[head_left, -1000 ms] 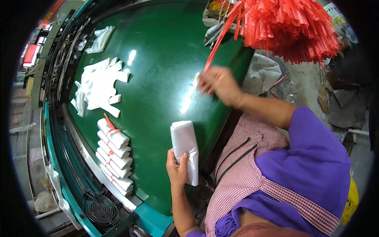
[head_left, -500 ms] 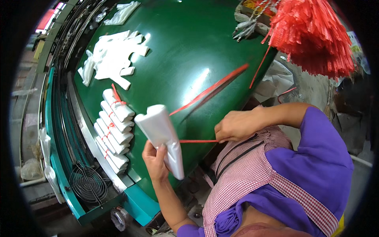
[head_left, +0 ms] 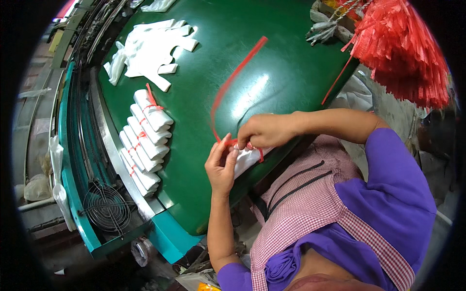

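Observation:
A folded bundle of white plastic bags (head_left: 245, 163) lies at the near edge of the green table, partly hidden by my hands. A red plastic strip (head_left: 224, 89) runs around it, and its loose end swings up over the tabletop. My left hand (head_left: 221, 167) is closed at the bundle's left end, with thumb and fingertips pinching the strip. From the right, my right hand (head_left: 267, 131) reaches over the bundle, its bent fingers closed on the strip close to the left fingertips. The exact crossing of the strip is hidden under the fingers.
Several tied white bundles (head_left: 145, 140) are stacked in a row at the table's left. Beyond them lie loose white bags (head_left: 150, 51). A thick bunch of red strips (head_left: 398, 53) hangs at the far right. A metal-edged machine frame (head_left: 80, 160) borders the green table (head_left: 194, 116).
The bundle has gone from upright in my left hand to lying low by the table edge. My right hand has moved left to meet my left hand, and the strip now wraps the bundle.

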Demonstrator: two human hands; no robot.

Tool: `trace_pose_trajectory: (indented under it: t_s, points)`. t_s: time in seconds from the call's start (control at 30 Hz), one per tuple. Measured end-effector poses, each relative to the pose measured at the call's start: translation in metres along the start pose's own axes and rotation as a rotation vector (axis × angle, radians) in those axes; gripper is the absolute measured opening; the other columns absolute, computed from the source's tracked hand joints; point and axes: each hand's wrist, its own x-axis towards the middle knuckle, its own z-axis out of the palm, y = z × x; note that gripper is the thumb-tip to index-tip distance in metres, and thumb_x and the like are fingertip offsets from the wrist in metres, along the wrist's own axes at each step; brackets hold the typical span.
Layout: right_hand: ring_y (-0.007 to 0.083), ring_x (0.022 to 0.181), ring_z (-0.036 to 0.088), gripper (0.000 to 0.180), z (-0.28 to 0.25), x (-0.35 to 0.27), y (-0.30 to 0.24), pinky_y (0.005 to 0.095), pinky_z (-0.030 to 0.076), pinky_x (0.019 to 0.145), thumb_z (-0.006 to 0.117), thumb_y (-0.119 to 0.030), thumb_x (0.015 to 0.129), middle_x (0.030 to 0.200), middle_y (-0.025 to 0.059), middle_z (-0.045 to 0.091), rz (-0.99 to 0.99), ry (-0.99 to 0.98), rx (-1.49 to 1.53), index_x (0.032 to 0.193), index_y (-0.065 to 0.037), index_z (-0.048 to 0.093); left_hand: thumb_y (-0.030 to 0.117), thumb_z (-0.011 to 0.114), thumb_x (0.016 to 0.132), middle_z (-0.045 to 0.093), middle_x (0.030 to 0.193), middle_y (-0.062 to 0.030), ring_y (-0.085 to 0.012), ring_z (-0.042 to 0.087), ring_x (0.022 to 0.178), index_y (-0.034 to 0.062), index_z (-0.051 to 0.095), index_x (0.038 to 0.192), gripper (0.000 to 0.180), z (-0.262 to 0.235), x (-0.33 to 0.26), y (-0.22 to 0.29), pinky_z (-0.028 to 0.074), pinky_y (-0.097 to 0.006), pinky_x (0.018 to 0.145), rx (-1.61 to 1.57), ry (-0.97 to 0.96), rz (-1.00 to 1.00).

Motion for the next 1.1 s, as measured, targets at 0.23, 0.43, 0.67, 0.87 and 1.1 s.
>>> trace_pose_trajectory:
  t_s: [0.23, 0.43, 0.67, 0.87, 1.1]
  points:
    - [0.0269, 0.094, 0.058, 0.012, 0.019, -0.020, -0.025, 0.0370, 0.055, 0.062, 0.061, -0.013, 0.077, 0.102, 0.0124, 0.055, -0.429, 0.195, -0.730, 0.081, -0.001, 0.063, 0.003, 0.066, 0.087, 0.063, 0.073, -0.0022, -0.0060, 0.054, 0.059, -0.0029, 0.067, 0.093, 0.008, 0.002, 0.007, -0.003, 0.044, -0.020, 0.053, -0.278, 0.093, -0.212]
    - [0.0144, 0.049, 0.052, 0.017, 0.016, -0.002, -0.015, 0.0298, 0.044, 0.046, 0.059, -0.016, 0.082, 0.070, 0.0073, 0.058, 0.037, -0.031, 0.072, 0.076, -0.001, 0.064, 0.006, 0.065, 0.088, 0.062, 0.081, -0.0034, -0.0097, 0.055, 0.070, -0.0014, 0.064, 0.088, 0.007, 0.008, 0.006, 0.002, 0.045, -0.022, 0.063, 0.004, 0.062, -0.014]
    - [0.0293, 0.081, 0.063, 0.020, 0.024, 0.008, 0.000, 0.0368, 0.049, 0.072, 0.064, -0.005, 0.080, 0.085, 0.0144, 0.064, -0.016, 0.173, -0.141, 0.099, 0.001, 0.064, 0.001, 0.068, 0.071, 0.059, 0.092, -0.0110, -0.0262, 0.059, 0.078, 0.0018, 0.063, 0.086, 0.015, 0.011, -0.007, 0.005, 0.049, -0.037, 0.066, 0.758, -0.083, 0.760]
    - [0.0348, 0.072, 0.061, 0.015, 0.020, 0.001, -0.001, 0.0421, 0.049, 0.065, 0.062, -0.014, 0.079, 0.083, 0.0164, 0.060, -0.139, 0.118, -0.293, 0.086, 0.000, 0.061, 0.003, 0.065, 0.080, 0.059, 0.083, -0.0119, -0.0275, 0.059, 0.065, 0.0013, 0.060, 0.079, 0.006, -0.014, 0.016, 0.010, 0.047, -0.033, 0.055, 0.584, 0.065, 0.526]
    - [0.0315, 0.086, 0.058, 0.027, 0.027, 0.002, -0.020, 0.0412, 0.048, 0.073, 0.063, -0.013, 0.074, 0.091, 0.0152, 0.054, -0.460, 0.046, -0.797, 0.095, 0.000, 0.053, 0.005, 0.059, 0.086, 0.056, 0.078, -0.0120, -0.0241, 0.056, 0.065, -0.0016, 0.058, 0.085, 0.007, -0.055, 0.040, -0.034, 0.045, -0.034, 0.060, 0.654, 0.168, 0.137]
